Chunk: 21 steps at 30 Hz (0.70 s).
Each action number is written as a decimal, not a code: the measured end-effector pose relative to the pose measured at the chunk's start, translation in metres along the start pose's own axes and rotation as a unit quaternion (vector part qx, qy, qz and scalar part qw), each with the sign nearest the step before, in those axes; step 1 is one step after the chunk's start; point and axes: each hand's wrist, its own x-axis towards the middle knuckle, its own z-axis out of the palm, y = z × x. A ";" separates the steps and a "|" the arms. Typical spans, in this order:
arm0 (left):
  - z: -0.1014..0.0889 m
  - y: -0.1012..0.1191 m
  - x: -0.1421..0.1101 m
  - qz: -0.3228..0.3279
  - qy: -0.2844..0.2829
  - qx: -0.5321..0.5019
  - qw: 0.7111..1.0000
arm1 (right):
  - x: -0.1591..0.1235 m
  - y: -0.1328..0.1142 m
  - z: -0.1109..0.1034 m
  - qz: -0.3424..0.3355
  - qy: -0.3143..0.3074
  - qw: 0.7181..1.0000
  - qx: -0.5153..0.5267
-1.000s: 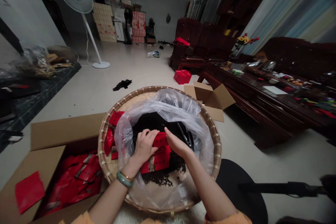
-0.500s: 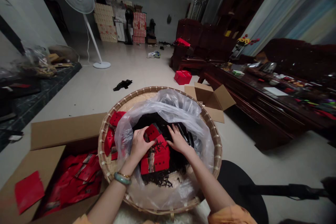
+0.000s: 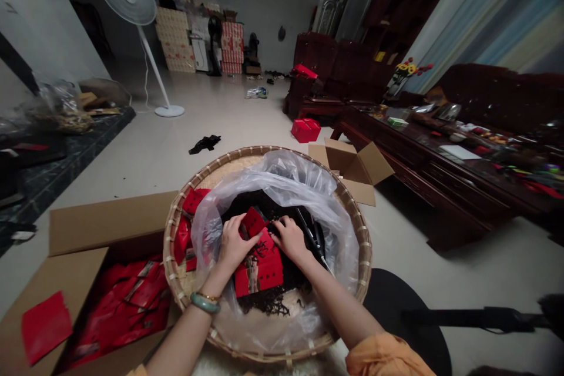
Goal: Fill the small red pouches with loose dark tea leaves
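My left hand grips the top left edge of a red paper packet, which stands tilted over a heap of dark, loose dried leaves. My right hand is curled at the packet's upper right edge, with its fingers down among the leaves. Both hands are inside a clear plastic bag lining a round woven bamboo tray. Black-handled scissors lie in the bag beside my right hand. More red packets lie along the bag's left side.
To the left, an open cardboard box holds many red packets. A small cardboard box stands behind the tray. A round black seat lies at lower right. A dark wooden table with clutter runs along the right.
My right hand has moved left toward the packet and curled down among the leaves. The red packet now leans differently than it did a second ago, and the left hand stays at its top edge.
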 end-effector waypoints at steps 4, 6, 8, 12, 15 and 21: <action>0.000 -0.001 0.000 0.000 0.009 -0.011 1.000 | 0.007 0.004 -0.005 0.049 0.079 0.984 0.155; 0.000 0.000 0.000 0.001 0.016 -0.027 1.000 | 0.012 0.005 -0.008 0.093 0.141 0.946 0.276; 0.000 0.000 0.000 0.004 0.023 -0.042 0.999 | 0.015 0.006 -0.011 0.155 0.185 0.878 0.413; -0.001 0.003 0.000 0.020 0.033 -0.057 0.998 | 0.014 0.007 -0.013 0.308 0.139 0.652 0.678; -0.001 0.004 0.000 0.020 0.026 -0.064 0.997 | 0.009 0.008 -0.014 0.340 0.068 0.491 0.799; -0.001 0.007 -0.003 0.015 0.010 -0.071 0.997 | 0.001 0.001 -0.018 0.298 0.060 0.381 0.873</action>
